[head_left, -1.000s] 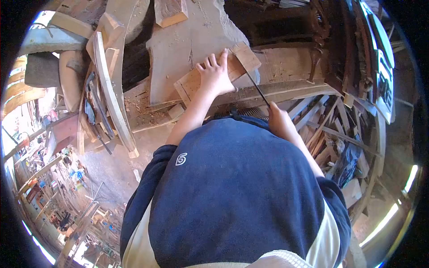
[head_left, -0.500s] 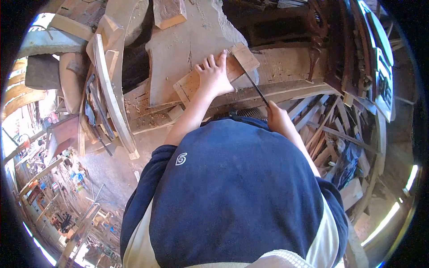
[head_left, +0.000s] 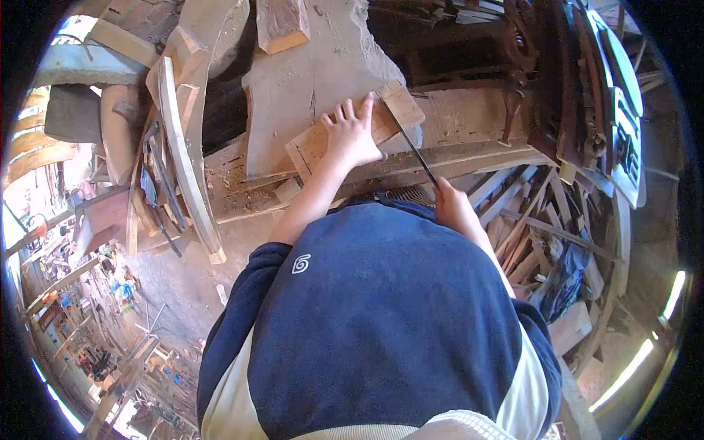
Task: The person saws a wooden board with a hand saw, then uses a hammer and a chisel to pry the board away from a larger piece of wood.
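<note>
My left hand lies flat on a short wooden board, with its fingers spread toward the far side. The board rests at a slant on a wide, rough-edged wooden slab. In my right hand is the handle end of a handsaw, with the fingers wrapped round it. The thin dark blade of the handsaw runs up and left across the board near its right end, just right of my left thumb and fingertips. How deep the blade sits in the wood cannot be made out.
A wooden block lies on the slab's far part. Curved wooden pieces lean at the left. Dark carved furniture parts stand at the right, above a pile of offcuts. Shavings lie on the bench beam.
The whole view has shifted slightly. My left hand keeps its place on the board, and the handsaw still crosses the board near the right end, with little visible movement.
</note>
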